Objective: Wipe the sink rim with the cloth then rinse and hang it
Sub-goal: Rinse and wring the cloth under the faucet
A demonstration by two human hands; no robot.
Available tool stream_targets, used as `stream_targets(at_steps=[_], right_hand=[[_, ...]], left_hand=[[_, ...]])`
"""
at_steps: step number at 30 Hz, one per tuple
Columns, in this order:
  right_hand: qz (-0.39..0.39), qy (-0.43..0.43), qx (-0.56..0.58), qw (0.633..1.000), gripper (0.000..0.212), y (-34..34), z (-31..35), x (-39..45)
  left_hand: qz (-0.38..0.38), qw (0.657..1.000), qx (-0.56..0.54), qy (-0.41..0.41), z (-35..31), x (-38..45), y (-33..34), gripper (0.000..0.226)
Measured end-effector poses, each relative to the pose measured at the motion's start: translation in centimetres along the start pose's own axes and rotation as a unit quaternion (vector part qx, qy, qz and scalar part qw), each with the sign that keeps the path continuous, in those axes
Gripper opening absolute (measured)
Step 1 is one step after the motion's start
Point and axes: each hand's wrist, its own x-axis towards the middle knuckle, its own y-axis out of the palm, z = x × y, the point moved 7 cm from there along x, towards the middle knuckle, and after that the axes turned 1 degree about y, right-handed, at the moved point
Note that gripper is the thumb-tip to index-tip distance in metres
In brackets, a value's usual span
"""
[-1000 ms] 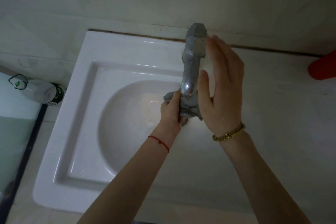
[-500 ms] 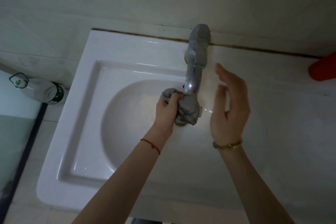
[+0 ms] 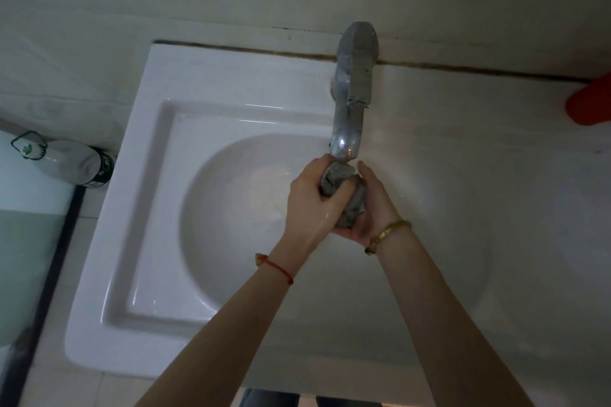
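A small grey cloth [image 3: 344, 195] is bunched into a tight wad directly under the mouth of a metal tap [image 3: 352, 99], over the back of the round basin. Both bare hands hold it. The left hand [image 3: 314, 198] wraps over the upper part, fingers curled closed around the wad with the thumb pressing across it. The right hand [image 3: 370, 205] cups the lower part from the side and beneath, palm turned up, fingers partly curled against the fabric and not fully closed. The cloth looks dark and soaked, so it is probably soft, limp, and heavier than when dry, and likely to drip. It should be safe to squeeze hard; nothing about it seems fragile. Wet fabric can slide through wet fingers, so a full-fist grip around the middle of the wad looks best for wringing, and pinching one corner or edge would suit shaking it out for hanging. Whether water is running from the tap cannot be told. The white sink [image 3: 145, 149] has a wide flat rim, its back edge meeting a pale wall along a dark, stained seam. A red cord circles the left wrist, a gold bangle the right. Beyond the sink's left edge stands a bottle [image 3: 62, 158]; near the back right corner is a red object [image 3: 591, 102], partly cut off.
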Motion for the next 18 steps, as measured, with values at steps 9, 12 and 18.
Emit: stream_targets(at_steps=[9,12,18], right_hand=[[-0.012,-0.013,0.008,1.000,0.032,0.2,-0.7,0.3],[0.008,-0.025,0.047,0.999,0.036,0.4,-1.4,0.2],[-0.035,-0.073,0.065,0.995,0.044,0.3,-1.4,1.0]], left_hand=[[-0.059,0.987,0.133,0.066,-0.1,-1.4,-0.3,0.028],[-0.026,0.997,0.036,0.061,-0.2,-1.0,-0.1,0.026],[-0.068,0.995,0.014,0.077,-0.3,-1.0,0.3,0.016]])
